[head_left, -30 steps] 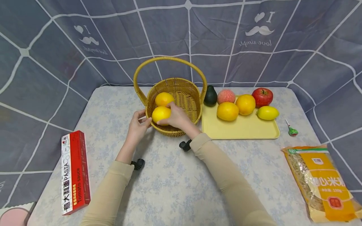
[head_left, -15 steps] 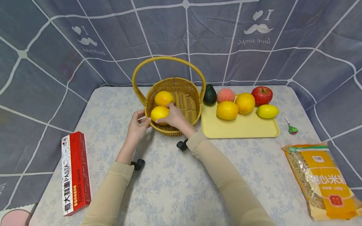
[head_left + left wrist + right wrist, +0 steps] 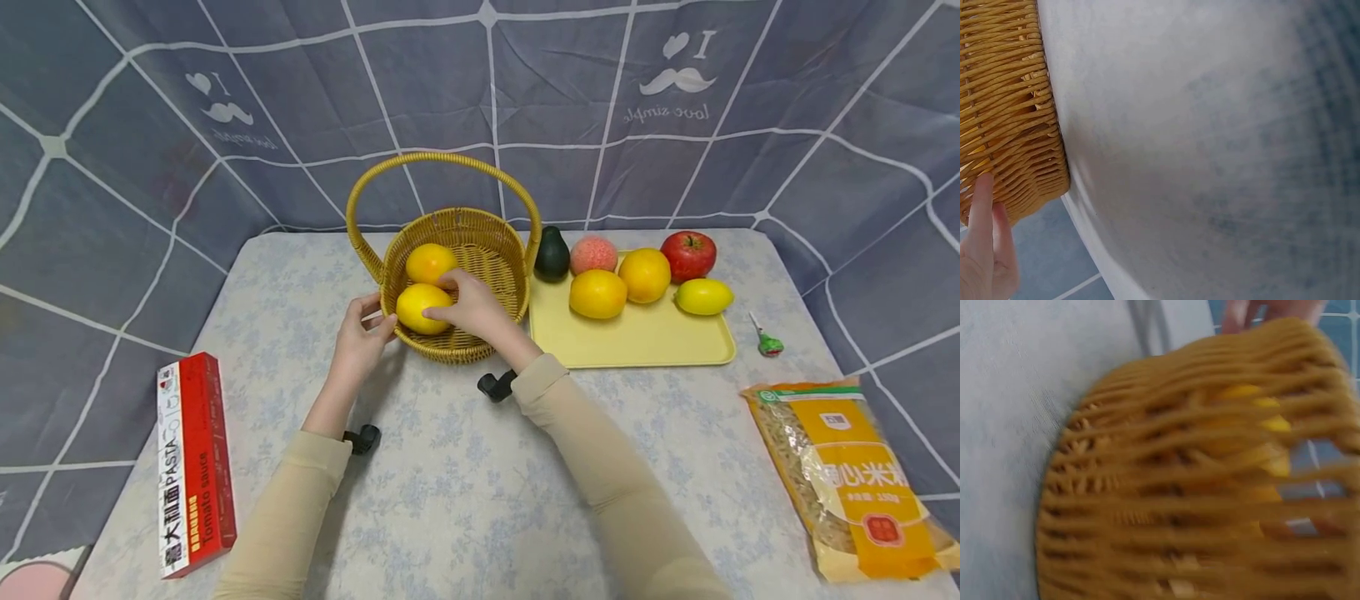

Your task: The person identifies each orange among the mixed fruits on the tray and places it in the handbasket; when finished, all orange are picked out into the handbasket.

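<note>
A yellow wicker basket (image 3: 517, 312) with a tall hoop handle stands at the back of the table. Two yellow-orange fruits lie on its left side, a rear fruit (image 3: 431, 263) and a front fruit (image 3: 417, 310); their exact kind is unclear. My left hand (image 3: 363, 333) holds the basket's left rim, thumb at the rim and fingers against the outer weave, as the left wrist view shows. Inside the basket my right hand (image 3: 480, 308) is at the front fruit's right side, thumb and fingers spread at its edge. The right wrist view is blurred, the fruit showing through the weave.
Right of the basket, a pale yellow tray (image 3: 630, 346) bears or adjoins an avocado (image 3: 552, 254), a peach (image 3: 593, 255), two yellow-orange fruits, an apple (image 3: 688, 256) and a lemon (image 3: 703, 297). A lollipop (image 3: 768, 342), pasta box (image 3: 197, 462) and grain bag (image 3: 851, 483) lie outward.
My right hand has drawn back slightly to the right, uncovering more of the front fruit, which stays in the basket. The left hand keeps its place at the rim. The head view shifts slightly.
</note>
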`<action>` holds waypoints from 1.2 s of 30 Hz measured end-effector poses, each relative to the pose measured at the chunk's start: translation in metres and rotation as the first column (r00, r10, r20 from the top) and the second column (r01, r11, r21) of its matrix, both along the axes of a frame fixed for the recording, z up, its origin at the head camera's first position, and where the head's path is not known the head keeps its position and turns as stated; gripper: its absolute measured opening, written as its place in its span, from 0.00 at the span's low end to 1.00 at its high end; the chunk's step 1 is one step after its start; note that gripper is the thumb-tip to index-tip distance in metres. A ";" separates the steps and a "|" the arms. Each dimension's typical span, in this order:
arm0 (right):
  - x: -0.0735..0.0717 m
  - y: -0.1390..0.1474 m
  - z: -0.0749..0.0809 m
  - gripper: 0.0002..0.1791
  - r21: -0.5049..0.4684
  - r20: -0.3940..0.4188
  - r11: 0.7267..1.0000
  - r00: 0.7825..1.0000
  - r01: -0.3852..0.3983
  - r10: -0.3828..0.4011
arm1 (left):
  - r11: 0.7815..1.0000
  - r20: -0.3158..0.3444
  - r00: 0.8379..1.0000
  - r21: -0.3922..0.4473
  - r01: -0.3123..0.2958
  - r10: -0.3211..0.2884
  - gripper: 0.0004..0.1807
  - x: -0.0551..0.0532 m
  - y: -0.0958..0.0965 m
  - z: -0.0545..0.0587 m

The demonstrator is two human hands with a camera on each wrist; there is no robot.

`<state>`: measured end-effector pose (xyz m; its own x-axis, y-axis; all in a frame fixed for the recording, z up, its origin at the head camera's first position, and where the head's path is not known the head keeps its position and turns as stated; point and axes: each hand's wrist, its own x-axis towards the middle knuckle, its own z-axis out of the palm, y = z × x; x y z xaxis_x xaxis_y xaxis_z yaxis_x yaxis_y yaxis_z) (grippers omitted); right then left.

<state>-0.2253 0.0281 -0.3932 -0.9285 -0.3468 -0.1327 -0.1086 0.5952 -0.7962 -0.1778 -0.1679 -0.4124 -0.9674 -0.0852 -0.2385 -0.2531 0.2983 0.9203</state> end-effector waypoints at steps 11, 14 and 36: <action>0.030 0.074 0.011 0.28 -0.192 -0.035 0.981 0.999 -0.031 0.025 | 1.000 -0.006 1.000 0.001 0.020 -0.020 0.31 0.001 0.000 0.003; 0.037 0.098 0.011 0.27 -0.218 -0.036 0.976 0.999 -0.006 -0.002 | 1.000 -0.006 1.000 -0.005 0.019 -0.019 0.31 0.000 -0.001 0.004; 0.033 0.210 0.001 0.30 -0.118 -0.110 0.959 0.956 0.259 -0.271 | 1.000 -0.005 1.000 -0.007 0.028 -0.028 0.32 0.001 -0.003 0.001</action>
<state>-0.1924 0.2381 -0.3923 -0.9957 -0.0917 0.0120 -0.0593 0.5333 -0.8438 -0.1769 -0.1712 -0.4116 -0.9707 -0.0596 -0.2329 -0.2398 0.3113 0.9196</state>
